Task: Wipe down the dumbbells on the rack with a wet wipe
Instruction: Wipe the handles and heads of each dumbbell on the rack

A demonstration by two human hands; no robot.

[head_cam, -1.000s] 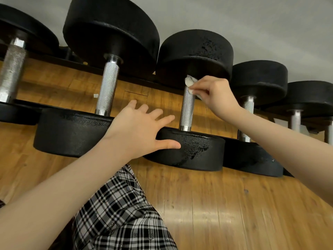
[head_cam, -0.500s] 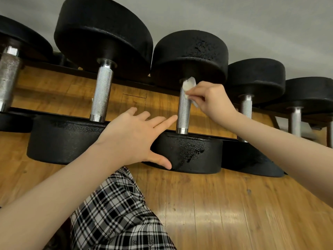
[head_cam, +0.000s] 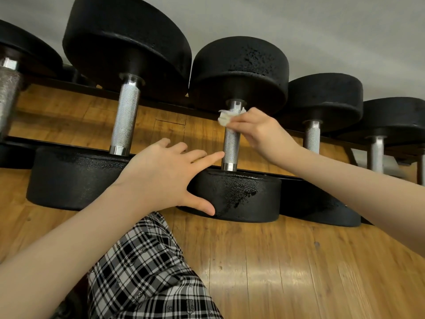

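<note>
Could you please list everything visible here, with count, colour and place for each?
dumbbells: five at least partly in view, black heads with silver knurled handles, lying side by side on the rack across the frame
rack: one, dark rails running under the dumbbells
wet wipe: one, white, crumpled against the upper part of the middle dumbbell's handle
floor: light brown wood planks, beneath and behind the rack
wall: pale grey, behind the rack
plaid garment: one, black and white check, bottom centre
left hand: fingers spread, thumb on the near head of the middle dumbbell
right hand: pinches the wet wipe at the handle
</note>
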